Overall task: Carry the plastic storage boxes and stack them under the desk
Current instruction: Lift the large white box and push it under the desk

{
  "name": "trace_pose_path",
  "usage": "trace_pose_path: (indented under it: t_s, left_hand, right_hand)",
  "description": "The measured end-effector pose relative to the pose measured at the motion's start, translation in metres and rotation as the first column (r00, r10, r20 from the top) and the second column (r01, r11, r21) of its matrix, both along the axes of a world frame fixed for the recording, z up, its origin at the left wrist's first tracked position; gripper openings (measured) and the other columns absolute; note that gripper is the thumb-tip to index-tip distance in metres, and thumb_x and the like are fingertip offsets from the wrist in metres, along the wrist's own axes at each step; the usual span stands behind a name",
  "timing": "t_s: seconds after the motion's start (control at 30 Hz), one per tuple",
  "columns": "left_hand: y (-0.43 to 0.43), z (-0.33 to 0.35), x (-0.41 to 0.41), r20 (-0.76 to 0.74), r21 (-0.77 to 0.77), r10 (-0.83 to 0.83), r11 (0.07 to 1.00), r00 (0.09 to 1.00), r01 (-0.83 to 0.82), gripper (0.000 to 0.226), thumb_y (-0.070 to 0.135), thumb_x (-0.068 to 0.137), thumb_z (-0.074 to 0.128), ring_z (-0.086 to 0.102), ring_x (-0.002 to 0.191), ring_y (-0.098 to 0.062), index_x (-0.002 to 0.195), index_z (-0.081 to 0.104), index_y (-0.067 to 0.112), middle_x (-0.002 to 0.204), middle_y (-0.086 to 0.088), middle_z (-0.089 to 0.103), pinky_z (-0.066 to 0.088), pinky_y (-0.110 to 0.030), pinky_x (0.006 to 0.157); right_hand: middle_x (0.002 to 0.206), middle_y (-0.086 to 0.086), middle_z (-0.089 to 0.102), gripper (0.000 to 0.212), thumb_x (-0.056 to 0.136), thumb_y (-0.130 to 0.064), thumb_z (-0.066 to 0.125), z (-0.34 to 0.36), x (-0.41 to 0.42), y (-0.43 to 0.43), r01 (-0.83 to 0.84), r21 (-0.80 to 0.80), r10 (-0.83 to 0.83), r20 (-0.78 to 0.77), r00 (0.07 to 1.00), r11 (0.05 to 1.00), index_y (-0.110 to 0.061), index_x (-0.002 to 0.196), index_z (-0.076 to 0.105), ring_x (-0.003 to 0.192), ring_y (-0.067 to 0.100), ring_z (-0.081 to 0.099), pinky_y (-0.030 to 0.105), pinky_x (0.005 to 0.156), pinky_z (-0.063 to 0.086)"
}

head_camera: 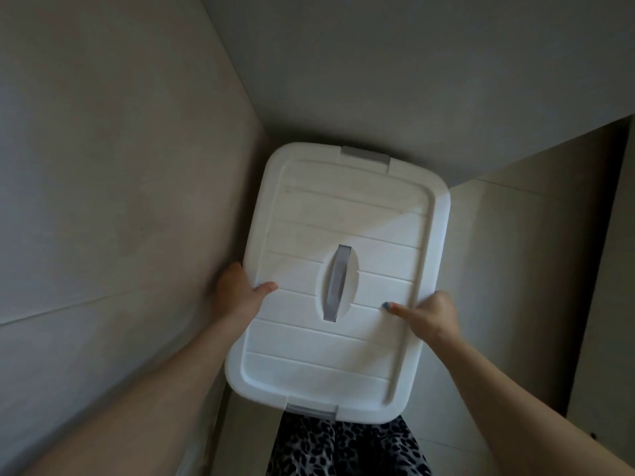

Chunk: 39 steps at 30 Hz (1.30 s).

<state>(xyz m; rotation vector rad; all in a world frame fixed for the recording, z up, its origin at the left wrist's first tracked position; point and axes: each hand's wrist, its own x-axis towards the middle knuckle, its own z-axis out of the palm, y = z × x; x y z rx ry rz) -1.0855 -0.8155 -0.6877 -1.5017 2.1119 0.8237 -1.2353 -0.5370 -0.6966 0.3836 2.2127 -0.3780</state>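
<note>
We are holding the box [309, 345] above the floor [481, 338], close to the left wall [120, 201]. Left grip [237, 290] and right grip [433, 314] are each clamping a long edge, thumbs [266, 287] on the lid [343, 207], to balance the load. Grey slab [412, 80] ahead: possibly the tabletop; view unclear.

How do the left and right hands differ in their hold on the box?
The left hand grips the left edge of the box; the right hand grips its right edge. The right thumb shows a bluish nail; the left thumb hides its nail. Both thumbs lie on the lid.
</note>
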Motion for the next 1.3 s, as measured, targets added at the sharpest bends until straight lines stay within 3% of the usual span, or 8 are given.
trace_pose_path:
  t_s: [0.13, 0.33, 0.5, 0.77, 0.93, 1.2, 1.3]
  left_hand:
    - [-0.001, -0.010, 0.005, -0.005, 0.004, 0.004, 1.000, 1.000, -0.004, 0.071, 0.045, 0.064, 0.084, 0.061, 0.106, -0.038, 0.110, 0.057, -0.001, 0.115, -0.020, 0.064, 0.051, -0.042, 0.084]
    - [-0.003, -0.023, 0.007, -0.009, 0.007, 0.023, 1.000, 1.000, -0.023, 0.070, 0.042, 0.065, 0.084, 0.060, 0.107, -0.038, 0.111, 0.056, -0.002, 0.116, -0.021, 0.063, 0.051, -0.042, 0.084]
    - [-0.002, -0.031, 0.004, -0.012, 0.003, 0.045, 0.999, 0.999, -0.045, 0.068, 0.039, 0.067, 0.084, 0.059, 0.107, -0.038, 0.112, 0.056, -0.004, 0.117, -0.022, 0.062, 0.050, -0.043, 0.085]
    - [0.000, -0.041, 0.001, -0.009, 0.014, 0.065, 0.998, 0.998, -0.065, 0.068, 0.038, 0.068, 0.083, 0.058, 0.109, -0.038, 0.112, 0.055, -0.004, 0.118, -0.022, 0.061, 0.049, -0.042, 0.086]
    - [0.000, -0.047, -0.002, -0.013, 0.009, 0.069, 0.998, 0.998, -0.069, 0.066, 0.037, 0.069, 0.083, 0.058, 0.109, -0.039, 0.111, 0.055, -0.005, 0.118, -0.023, 0.061, 0.049, -0.042, 0.086]
    - [0.000, -0.058, -0.005, -0.002, 0.010, 0.101, 0.995, 0.995, -0.101, 0.065, 0.035, 0.071, 0.083, 0.056, 0.110, -0.040, 0.112, 0.053, -0.006, 0.120, -0.024, 0.059, 0.045, -0.040, 0.085]
    - [0.000, -0.062, -0.006, -0.001, 0.010, 0.102, 0.995, 0.995, -0.102, 0.065, 0.033, 0.071, 0.083, 0.056, 0.111, -0.040, 0.112, 0.053, -0.007, 0.120, -0.025, 0.058, 0.044, -0.039, 0.086]
  right_hand:
    - [0.063, 0.002, 0.040, 0.072, 0.049, -0.057, 0.087, -0.010, 0.003, -0.002, -0.007, -0.013, 0.007, 0.009, 1.000, 1.000, -0.017, 0.062, 0.029, 0.048, 0.018, 0.037, 0.027, 0.041, 0.026]
    - [0.071, 0.004, 0.049, 0.071, 0.051, -0.053, 0.088, -0.022, 0.002, -0.009, -0.008, -0.018, 0.008, -0.012, 1.000, 1.000, -0.007, 0.086, 0.047, 0.057, 0.019, 0.048, 0.026, 0.043, 0.029]
    - [0.070, 0.001, 0.043, 0.071, 0.051, -0.054, 0.088, -0.032, -0.002, -0.012, -0.017, 0.001, 0.017, -0.013, 1.000, 1.000, -0.010, 0.085, 0.043, 0.053, 0.015, 0.040, 0.027, 0.042, 0.026]
    - [0.085, 0.006, 0.057, 0.076, 0.051, -0.053, 0.088, -0.042, -0.005, -0.013, -0.003, -0.011, 0.003, -0.010, 1.000, 1.000, -0.006, 0.097, 0.051, 0.070, 0.021, 0.055, 0.028, 0.047, 0.034]
    - [0.073, 0.001, 0.049, 0.073, 0.052, -0.054, 0.087, -0.048, -0.006, -0.015, -0.003, 0.002, 0.004, -0.014, 1.000, 1.000, -0.007, 0.091, 0.048, 0.057, 0.014, 0.045, 0.026, 0.044, 0.029]
    - [0.092, 0.007, 0.058, 0.079, 0.053, -0.050, 0.088, -0.056, -0.009, -0.018, 0.001, -0.019, -0.002, -0.007, 1.000, 1.000, -0.005, 0.105, 0.049, 0.077, 0.023, 0.056, 0.031, 0.055, 0.042]
    - [0.094, 0.008, 0.060, 0.077, 0.054, -0.050, 0.088, -0.058, -0.008, -0.018, -0.005, -0.018, 0.005, -0.010, 1.000, 1.000, -0.005, 0.104, 0.050, 0.078, 0.024, 0.057, 0.030, 0.054, 0.041]
